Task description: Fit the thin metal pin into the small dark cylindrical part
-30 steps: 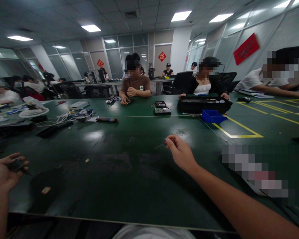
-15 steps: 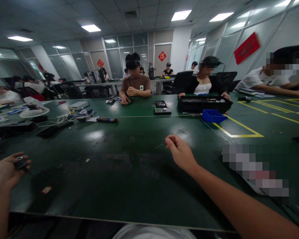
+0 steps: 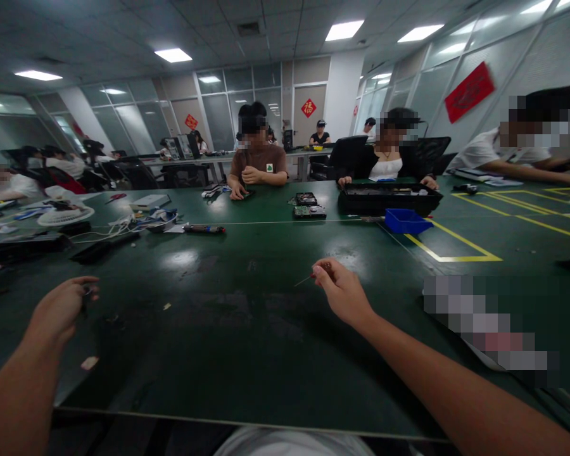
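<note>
My right hand (image 3: 339,288) is closed around the reddish-brown handle of a small screwdriver (image 3: 304,280). Its thin shaft points left, a little above the green tabletop (image 3: 228,342). On the left, my left hand (image 3: 59,310) reaches over the table with its fingers curled around a small dark object (image 3: 88,290) that has a shiny rim. Most of that object is hidden behind the fingers, so its kind cannot be made out.
Small scraps (image 3: 90,363) lie near my left hand. Beyond are a black-and-red tool (image 3: 204,228), opened hard drives (image 3: 308,211), a blue bin (image 3: 407,221) and a long black housing (image 3: 390,197). A blurred-out pale object (image 3: 484,329) lies at right. Co-workers sit across the table.
My left hand has moved right and slightly up, carrying the small dark object, and has turned so that its back shows. My right hand with the screwdriver has barely moved.
</note>
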### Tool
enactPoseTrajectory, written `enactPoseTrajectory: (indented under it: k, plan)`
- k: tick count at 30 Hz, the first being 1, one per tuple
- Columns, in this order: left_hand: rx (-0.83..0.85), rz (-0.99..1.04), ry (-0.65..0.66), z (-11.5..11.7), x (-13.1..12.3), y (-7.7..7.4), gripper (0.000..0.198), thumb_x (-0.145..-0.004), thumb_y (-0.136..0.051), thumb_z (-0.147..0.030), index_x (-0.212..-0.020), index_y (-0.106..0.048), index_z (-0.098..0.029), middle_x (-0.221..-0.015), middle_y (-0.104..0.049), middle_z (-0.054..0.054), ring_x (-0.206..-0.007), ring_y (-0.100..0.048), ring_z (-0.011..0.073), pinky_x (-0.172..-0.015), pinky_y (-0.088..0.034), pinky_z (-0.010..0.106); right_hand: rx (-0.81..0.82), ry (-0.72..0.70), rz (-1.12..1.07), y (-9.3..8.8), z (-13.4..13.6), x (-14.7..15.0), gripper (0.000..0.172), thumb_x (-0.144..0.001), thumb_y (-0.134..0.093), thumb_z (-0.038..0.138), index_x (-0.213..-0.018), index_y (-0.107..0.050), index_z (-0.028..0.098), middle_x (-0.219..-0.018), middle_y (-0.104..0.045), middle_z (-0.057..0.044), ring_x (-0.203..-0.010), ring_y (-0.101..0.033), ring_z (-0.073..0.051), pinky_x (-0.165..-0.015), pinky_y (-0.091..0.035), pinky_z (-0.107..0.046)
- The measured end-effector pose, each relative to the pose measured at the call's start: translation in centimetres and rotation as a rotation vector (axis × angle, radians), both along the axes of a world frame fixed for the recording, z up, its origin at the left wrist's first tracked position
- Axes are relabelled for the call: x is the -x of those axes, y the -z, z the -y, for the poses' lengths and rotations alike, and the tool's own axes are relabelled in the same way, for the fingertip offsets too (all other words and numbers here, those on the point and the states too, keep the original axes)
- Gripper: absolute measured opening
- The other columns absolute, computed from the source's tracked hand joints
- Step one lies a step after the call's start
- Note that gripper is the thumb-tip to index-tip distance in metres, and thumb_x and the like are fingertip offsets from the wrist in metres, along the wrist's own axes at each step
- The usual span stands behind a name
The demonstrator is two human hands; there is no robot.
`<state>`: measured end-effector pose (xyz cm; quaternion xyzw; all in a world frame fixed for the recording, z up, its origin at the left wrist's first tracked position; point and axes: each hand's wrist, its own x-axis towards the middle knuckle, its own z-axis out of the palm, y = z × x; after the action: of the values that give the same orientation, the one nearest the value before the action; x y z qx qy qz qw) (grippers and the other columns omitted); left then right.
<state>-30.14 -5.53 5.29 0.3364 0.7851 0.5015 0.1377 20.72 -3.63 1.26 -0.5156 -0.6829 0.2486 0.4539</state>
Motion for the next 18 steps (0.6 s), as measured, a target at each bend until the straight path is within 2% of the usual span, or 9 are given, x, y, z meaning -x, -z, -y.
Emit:
enactPoseTrajectory:
  k: [3,4,7,11,15,18]
  plan:
    - [0.018,0.197,0.253,-1.1,-3.9,-0.1,0.025,-0.064,-0.052,-0.013,-0.088,-0.060,-0.015,-0.073,-0.058,-0.002,-0.068,-0.054,0.0137,-0.062,-0.044,0.022,0.014,-0.009,0.010,0.1,-0.1,0.0,0.025,-0.096,-0.048,0.041,-0.093,-0.064,0.021,-0.074,-0.066,-0.002,-0.071,-0.065,-0.020,-0.066,-0.046,-0.032]
    - [0.025,0.189,0.360,-1.4,-5.6,-0.2,0.027,-0.066,-0.053,-0.014,-0.092,-0.061,-0.014,-0.076,-0.058,-0.001,-0.071,-0.055,0.0146,-0.065,-0.044,0.023,0.024,-0.015,0.012,0.2,-0.1,0.0,0.026,-0.096,-0.049,0.042,-0.093,-0.064,0.021,-0.072,-0.065,-0.001,-0.070,-0.064,-0.019,-0.065,-0.045,-0.032]
    - [0.049,0.107,0.622,-2.2,-10.8,-1.0,0.030,-0.069,-0.052,-0.017,-0.097,-0.062,-0.012,-0.082,-0.061,0.002,-0.080,-0.056,0.0179,-0.073,-0.045,0.028,0.050,-0.033,0.032,0.2,-0.1,-0.1,0.029,-0.096,-0.050,0.046,-0.092,-0.066,0.022,-0.069,-0.064,0.000,-0.065,-0.062,-0.018,-0.062,-0.044,-0.031]
    - [0.207,-0.089,0.961,-2.8,-17.2,-2.8,0.029,-0.070,-0.048,-0.023,-0.093,-0.065,-0.017,-0.078,-0.061,0.002,-0.079,-0.056,0.0217,-0.074,-0.044,0.034,0.002,-0.039,0.109,0.2,0.0,-0.2,0.032,-0.094,-0.055,0.050,-0.084,-0.068,0.022,-0.071,-0.066,-0.001,-0.066,-0.062,-0.019,-0.060,-0.043,-0.030]
    - [0.188,-0.164,1.201,-2.9,-22.8,-4.2,0.028,-0.071,-0.048,-0.023,-0.091,-0.067,-0.022,-0.081,-0.063,0.002,-0.082,-0.058,0.0229,-0.076,-0.044,0.035,-0.002,-0.035,0.113,0.3,0.0,-0.3,0.035,-0.092,-0.058,0.053,-0.076,-0.067,0.023,-0.067,-0.065,-0.001,-0.063,-0.060,-0.018,-0.058,-0.043,-0.030]
    - [0.113,-0.102,1.312,-3.3,-26.4,-3.4,0.027,-0.069,-0.045,-0.019,-0.086,-0.066,-0.023,-0.083,-0.065,0.004,-0.082,-0.059,0.0227,-0.077,-0.045,0.037,-0.012,-0.021,0.101,0.4,-0.1,-0.3,0.036,-0.091,-0.059,0.054,-0.075,-0.066,0.023,-0.065,-0.065,-0.001,-0.061,-0.059,-0.018,-0.056,-0.042,-0.030]
